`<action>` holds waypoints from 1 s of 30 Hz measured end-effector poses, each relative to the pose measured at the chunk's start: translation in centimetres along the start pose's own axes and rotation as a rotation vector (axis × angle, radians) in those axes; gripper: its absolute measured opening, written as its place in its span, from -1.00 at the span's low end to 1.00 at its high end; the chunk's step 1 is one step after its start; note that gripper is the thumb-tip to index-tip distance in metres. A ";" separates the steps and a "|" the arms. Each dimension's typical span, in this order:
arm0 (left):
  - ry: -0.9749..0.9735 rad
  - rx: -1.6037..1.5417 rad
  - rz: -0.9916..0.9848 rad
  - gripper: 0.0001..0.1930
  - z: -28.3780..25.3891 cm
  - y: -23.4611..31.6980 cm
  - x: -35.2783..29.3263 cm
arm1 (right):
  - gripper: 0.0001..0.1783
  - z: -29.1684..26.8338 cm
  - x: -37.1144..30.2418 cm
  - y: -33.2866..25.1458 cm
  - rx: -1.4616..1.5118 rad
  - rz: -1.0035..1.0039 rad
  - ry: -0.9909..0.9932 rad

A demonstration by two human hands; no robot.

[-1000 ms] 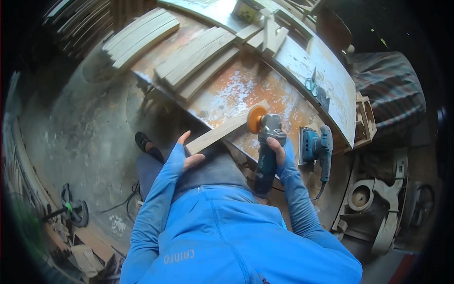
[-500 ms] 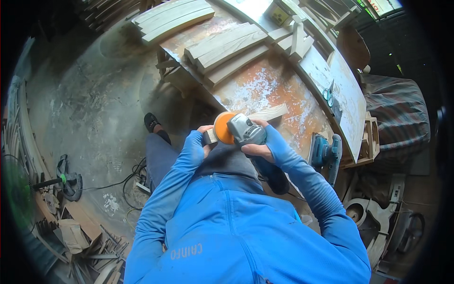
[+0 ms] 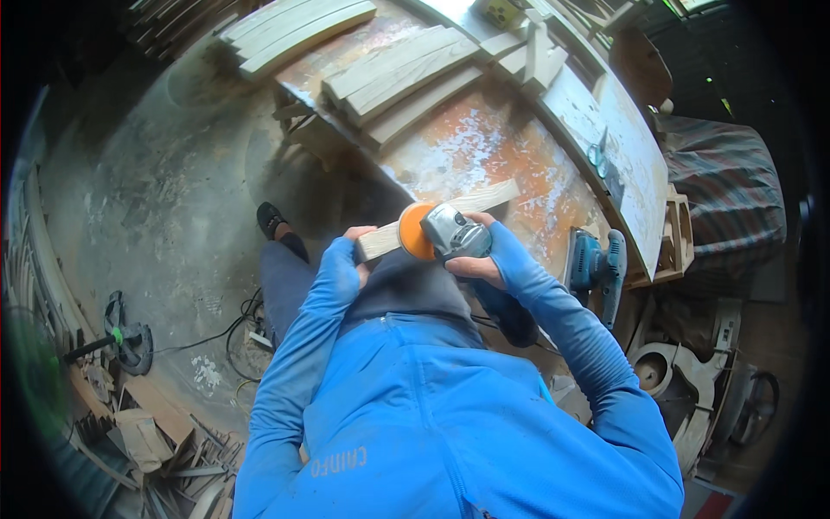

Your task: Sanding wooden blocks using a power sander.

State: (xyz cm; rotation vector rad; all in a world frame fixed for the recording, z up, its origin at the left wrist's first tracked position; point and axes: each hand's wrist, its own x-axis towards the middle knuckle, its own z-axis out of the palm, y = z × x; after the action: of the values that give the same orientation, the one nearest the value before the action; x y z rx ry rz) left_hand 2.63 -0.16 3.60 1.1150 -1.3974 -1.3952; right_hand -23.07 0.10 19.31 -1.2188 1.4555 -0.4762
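Note:
My left hand (image 3: pixel 352 256) grips the near-left end of a pale wooden strip (image 3: pixel 380 242). The strip slants up to the right, and its far end lies over the work table. In my right hand (image 3: pixel 486 261) is an angle grinder (image 3: pixel 456 233) with a grey metal head, its dark body running back beneath my wrist. The grinder's round orange disc (image 3: pixel 416 231) stands on edge across the strip, close to my left hand. It seems to touch the wood, but the contact itself is hidden.
Shaped boards (image 3: pixel 402 73) lie stacked on the paint-flecked table (image 3: pixel 458 160). A teal power sander (image 3: pixel 595 264) stands at its right edge, scissors (image 3: pixel 598 156) on the white board beyond. A black cable (image 3: pixel 207 340) crosses the floor; wood offcuts (image 3: pixel 186 471) are heaped at lower left.
The strip's left end has moved left and turned, so more of its pale face shows beside the disc. My left hand shifted slightly left with it; the grinder moved slightly right across the picture.

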 end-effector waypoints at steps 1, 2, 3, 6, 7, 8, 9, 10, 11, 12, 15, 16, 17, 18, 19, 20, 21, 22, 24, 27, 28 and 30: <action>-0.034 0.024 -0.029 -0.57 -0.1 0.1 0.0 | 0.03 -0.8 -0.2 0.6 0.005 -0.017 0.028; -0.037 0.018 -0.023 -0.56 -0.2 -0.4 -0.2 | 0.02 -1.3 0.1 1.5 0.012 -0.031 0.059; -0.040 0.011 -0.016 -0.55 -0.3 -1.0 -0.2 | 0.02 -2.3 0.1 1.8 0.008 -0.024 0.082; -0.047 -0.006 -0.003 -0.53 -0.6 -0.2 -0.2 | 0.02 -4.5 -0.2 1.5 0.027 0.070 0.166; -0.062 -0.011 0.002 -0.53 -0.6 -0.3 0.0 | 0.02 -5.4 -0.2 2.0 0.029 0.073 0.182; -0.070 -0.010 -0.004 -0.53 -0.7 -0.4 0.0 | 0.00 -6.6 0.0 3.0 -0.013 0.105 0.222; -0.078 -0.007 -0.010 -0.53 -0.7 -0.5 0.2 | -0.01 -7.8 0.2 4.1 -0.055 0.136 0.262; -0.079 -0.015 -0.003 -0.53 -0.7 -0.9 0.3 | -0.08 -8.8 0.3 5.0 -0.012 0.069 0.306; -0.076 -0.015 -0.002 -0.53 -0.7 -0.7 0.3 | -0.17 -9.9 0.2 4.6 -0.005 0.095 0.304; -0.071 0.005 0.007 -0.54 -0.8 -0.5 0.3 | -0.22 -11.2 0.4 5.4 0.008 0.096 0.332; -0.060 -0.014 0.023 -0.52 -0.9 -0.6 0.5 | -0.37 -13.6 -0.1 5.0 -0.008 0.170 0.426; -0.050 -0.045 0.022 -0.51 -1.0 -0.7 0.4 | -0.44 -13.7 0.1 5.9 -0.026 0.123 0.509; -0.032 -0.043 0.030 -0.51 -0.9 -0.7 0.6 | -0.44 -14.1 0.3 6.9 -0.034 0.107 0.498; -0.051 -0.003 0.048 -0.50 -0.7 -0.6 0.7 | -0.45 -14.6 0.3 7.8 0.021 0.054 0.438; -0.072 0.040 0.058 -0.50 -0.4 -0.6 0.4 | -0.46 -14.3 0.2 8.5 0.081 0.009 0.373; -0.055 0.056 0.039 -0.52 0.0 -0.2 0.2 | -0.48 -12.4 0.1 7.6 0.117 0.001 0.368; -0.052 0.077 0.055 -0.51 0.1 0.2 0.0 | -0.38 -10.9 -0.2 6.2 0.130 -0.017 0.302; -0.061 0.079 0.033 -0.50 0.4 1.0 0.0 | -0.28 -9.1 -0.7 5.2 0.085 0.007 0.285; -0.053 0.111 0.029 -0.49 0.4 1.5 0.0 | 0.00 -6.5 -0.2 3.7 -0.021 0.054 0.154; -0.034 0.026 -0.009 -0.50 0.5 1.0 -0.2 | 0.06 -2.3 0.4 1.3 -0.109 -0.062 0.005; -0.031 0.056 -0.005 -0.51 0.7 1.5 -0.2 | 0.06 -1.3 0.7 1.0 -0.089 -0.088 -0.043; -0.024 0.010 -0.042 -0.53 1.0 1.9 -0.2 | 0.06 0.1 1.4 0.3 -0.165 -0.166 -0.111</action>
State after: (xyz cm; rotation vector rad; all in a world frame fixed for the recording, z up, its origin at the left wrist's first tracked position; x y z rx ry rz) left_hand 1.69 0.22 5.45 1.1432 -1.4068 -1.4374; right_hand -22.91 -0.94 18.41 -1.4818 1.3259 -0.3991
